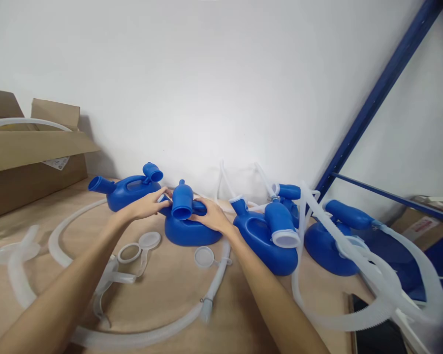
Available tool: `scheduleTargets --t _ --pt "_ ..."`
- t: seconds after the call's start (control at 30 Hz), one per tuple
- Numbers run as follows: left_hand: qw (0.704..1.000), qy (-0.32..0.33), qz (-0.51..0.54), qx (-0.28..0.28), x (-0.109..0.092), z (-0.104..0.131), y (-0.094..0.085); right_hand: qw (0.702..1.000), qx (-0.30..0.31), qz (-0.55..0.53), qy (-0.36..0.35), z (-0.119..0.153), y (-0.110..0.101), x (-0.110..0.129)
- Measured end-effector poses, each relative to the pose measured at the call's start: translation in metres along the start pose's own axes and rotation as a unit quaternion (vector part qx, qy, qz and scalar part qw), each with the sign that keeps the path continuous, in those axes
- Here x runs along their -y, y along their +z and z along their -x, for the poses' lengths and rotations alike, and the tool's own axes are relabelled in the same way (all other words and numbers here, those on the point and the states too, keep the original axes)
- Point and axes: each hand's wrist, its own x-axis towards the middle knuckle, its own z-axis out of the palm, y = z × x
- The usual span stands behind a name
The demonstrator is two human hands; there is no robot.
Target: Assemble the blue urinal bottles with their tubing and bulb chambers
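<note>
A blue plastic urinal bottle (192, 233) sits on the table in front of me, with a blue cup-shaped funnel (182, 200) on top, its wide mouth facing me. My left hand (151, 202) has its fingers curled at the bottle's neck on the left side. Over the handle and right shoulder of the same bottle, my right hand (211, 215) is closed; some of its fingertips are hidden. A round white cap (204, 257) and a translucent hose (216, 280) with a metal clip lie just in front. Left of them rest a white ring (129, 252) and another cap (149, 240).
Another blue bottle (127, 196) stands at the back left, near an open cardboard box (33, 172). To the right are bottles with hoses fitted, including a nearer one (268, 250). A dark phone-like slab (378, 334) lies front right, below a blue rack post (376, 93).
</note>
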Motion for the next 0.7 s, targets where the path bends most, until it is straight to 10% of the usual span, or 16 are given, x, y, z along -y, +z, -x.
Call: scheduleTargets --t 0.47,0.7 --pt "0.995 0.066 -0.006 -0.073 0.010 -0.001 0.019 0.996 -0.061 0.060 0.025 0.000 0.010 -0.002" --pt "0.981 -0.034 -0.168 -0.088 0.011 0.003 -0.014 0.998 -0.053 0.042 -0.007 0.002 0.008 -0.008"
